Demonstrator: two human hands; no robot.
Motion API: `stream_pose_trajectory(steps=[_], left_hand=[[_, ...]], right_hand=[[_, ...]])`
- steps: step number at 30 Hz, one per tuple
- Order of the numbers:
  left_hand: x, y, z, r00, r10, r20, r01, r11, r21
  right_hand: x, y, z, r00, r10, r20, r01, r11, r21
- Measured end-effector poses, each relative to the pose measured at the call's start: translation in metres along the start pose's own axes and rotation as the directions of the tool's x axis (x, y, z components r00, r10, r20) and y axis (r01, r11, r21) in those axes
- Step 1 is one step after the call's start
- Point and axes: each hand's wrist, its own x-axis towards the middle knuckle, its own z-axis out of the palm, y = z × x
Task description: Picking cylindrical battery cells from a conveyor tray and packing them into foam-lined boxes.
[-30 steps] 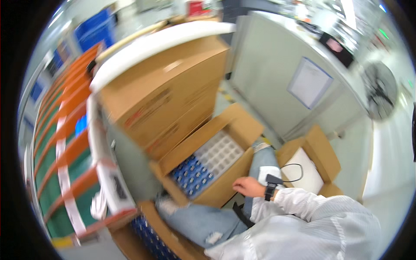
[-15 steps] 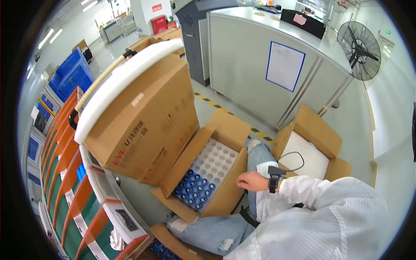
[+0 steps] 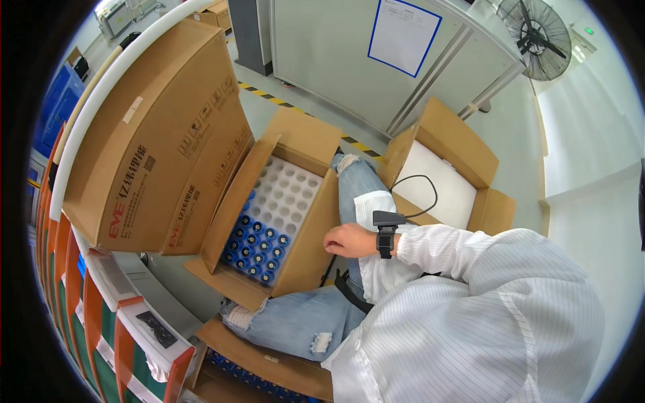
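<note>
An open cardboard box [image 3: 308,245] sits on the floor between the person's knees, its flaps spread. Inside lies a white foam tray [image 3: 293,189] with rows of round holes. Blue cylinders [image 3: 259,258] stand upright in the near and left part of the tray; the holes toward the far right are unfilled.

The right hand [image 3: 349,240] is just beside the box's right wall, back upward, fingers loosely curled; whether it touches the cardboard or holds anything cannot be told. The left hand is out of view, so its state cannot be told.

A black wrist device [image 3: 386,242] is strapped on the right wrist, with a black cable [image 3: 436,195] looping away from it. The person wears a striped white coat [image 3: 463,329] and torn blue jeans [image 3: 289,329].

To the right, a second open box [image 3: 463,144] holds a flat white sheet [image 3: 440,185]. On the left stand large closed cartons [image 3: 168,127], with an orange-and-green rack [image 3: 121,349] at lower left. Beyond are black-and-yellow floor tape [image 3: 269,98], a pale partition [image 3: 322,74] bearing a blue-framed paper [image 3: 405,33], and a large fan [image 3: 534,40].
</note>
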Motion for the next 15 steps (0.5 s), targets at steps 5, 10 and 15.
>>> stream_pose_trajectory(steps=[5, 10, 15], left_hand=[[-0.022, -0.101, -0.010, 0.988, -0.006, 0.152, 0.037, 0.980, -0.197], [-0.047, -0.082, 0.004, 0.964, -0.070, -0.256, 0.039, 0.991, -0.124], [-0.104, 0.023, -0.022, 0.861, -0.375, -0.345, 0.428, 0.899, 0.092]], right_hand=[[0.008, -0.006, 0.008, 0.999, -0.046, -0.008, 0.046, 0.999, -0.008], [0.005, -0.012, -0.013, 0.999, 0.025, -0.040, -0.023, 0.999, 0.048], [0.028, -0.019, -0.013, 1.000, 0.008, 0.014, -0.009, 0.996, 0.089]])
